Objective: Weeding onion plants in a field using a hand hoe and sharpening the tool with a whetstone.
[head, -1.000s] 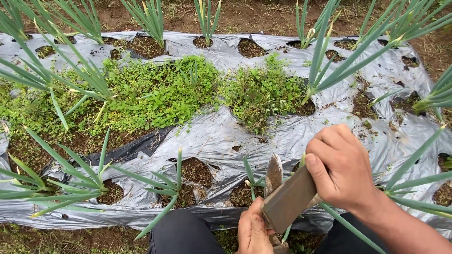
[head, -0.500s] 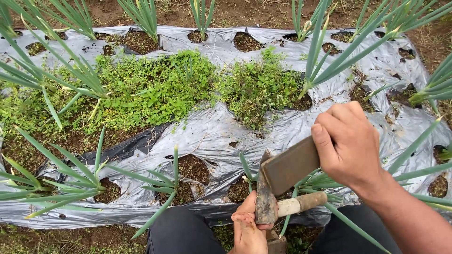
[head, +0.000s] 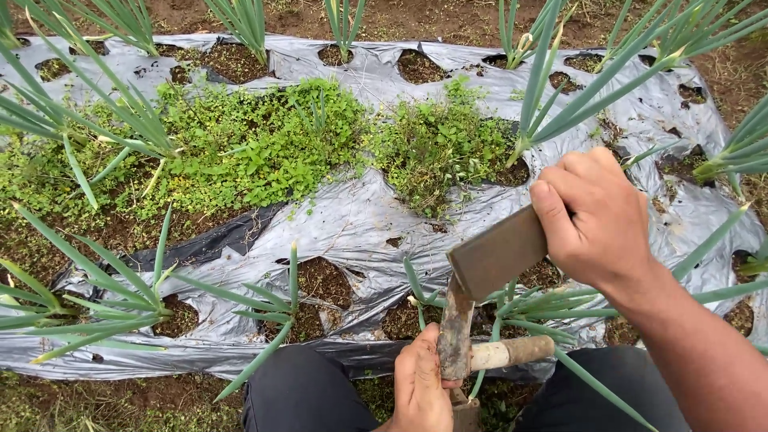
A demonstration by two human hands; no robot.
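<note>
Over mulch sheet (head: 336,232): stone (head: 498,252) in right fingers (head: 560,216), touching blade (head: 456,328).

**Both hands closed, right above left**

The right hand (head: 596,220) is curled into a firm grip, knuckles up, thumb pressed along its near side, forearm running off to the lower right. The left hand (head: 422,384) sits below and inward of it, fingers wrapped shut, thumb uppermost.

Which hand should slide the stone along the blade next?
The right hand, probably: it already grips the flat stone resting on the rusty blade. The left hand is busy steadying that blade.
</note>
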